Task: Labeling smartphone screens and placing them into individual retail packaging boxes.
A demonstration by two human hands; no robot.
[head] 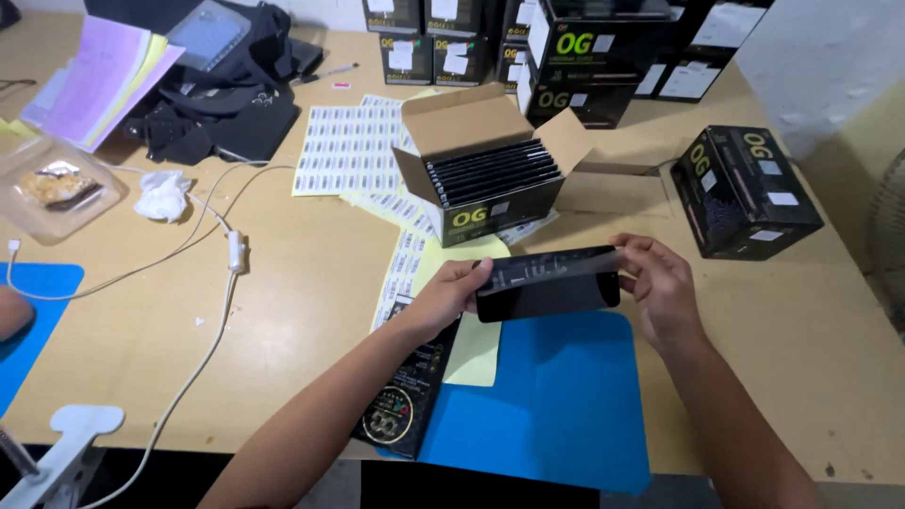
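On wooden worktable (283,283), pale tan top, lightly scuffed, running to far wall. White plastered wall (820,66) at upper right corner.

Held above blue mat (556,405): black phone screen panel (547,283), long edge level, slightly raised off surface. Left hand (451,297) pinching left end, fingers clamped on panel edge. Right hand (660,287) gripping right end, fingers curled and clamped on panel.

Under left forearm: flat black printed package (401,410) lying partly on mat's left edge. Beside it, pale yellow backing sheet (476,353), touching mat.

Just beyond hands: open black carton (485,184), flaps raised, filled with upright black panels in a row. Around and under carton: sheets of small white labels (344,151), fanned toward near edge.

At right, well apart from hands: closed black box (749,193) with yellow-green lettering, lying at an angle. Along far edge: stacked black boxes (566,47) of same kind.

At left: white cable (203,245) looping across top, crumpled white tissue (162,196), clear plastic food container (57,188), stack of pink and yellow paper (99,80), black bag (222,94). At far left edge: second blue mat (33,311), partly out of frame. At lower left corner: white clamp bracket (66,443) on table edge.
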